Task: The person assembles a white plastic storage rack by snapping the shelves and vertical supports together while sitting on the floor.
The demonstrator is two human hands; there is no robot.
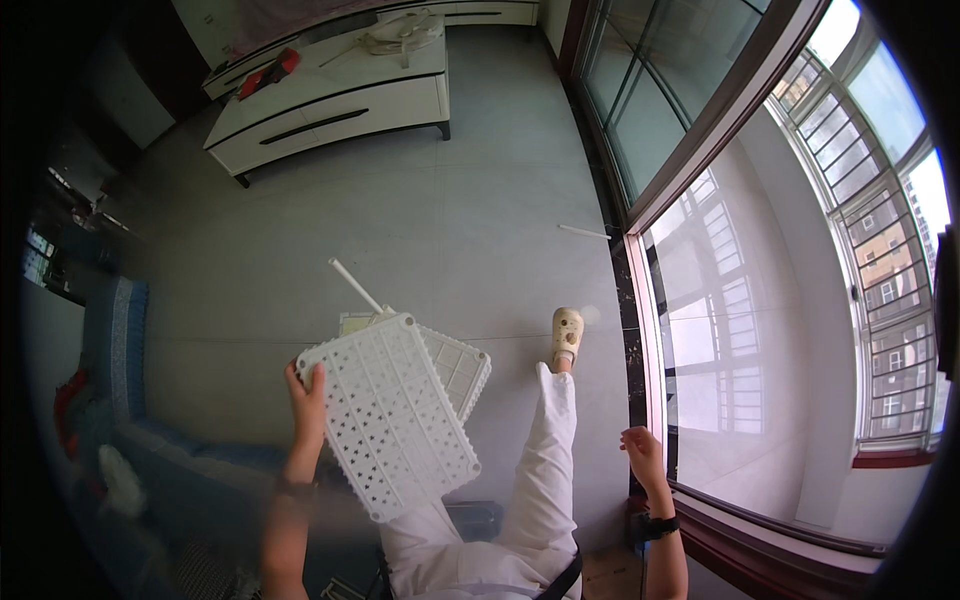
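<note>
My left hand [308,398] grips the upper left corner of a white plastic shelf panel [392,412], its thumb on the near face. The panel is tilted, with ribs, small star-shaped holes and round corner sockets. Behind it, partly hidden, lies a second white panel [462,368] on the floor. A white tube [356,284] sticks out past the panels' far side. Off to the right, apart from the panels, my right hand [643,452] hangs by the door frame, fingers curled in and nothing visible in them. A dark band circles that wrist.
Another white tube [583,231] lies by the dark door sill. A sliding glass door [650,330] with a reddish frame runs along the right. A low white table [330,115] with a bag on it stands ahead. Blue seating [190,450] is at left. My outstretched leg [545,440] is right of the panels.
</note>
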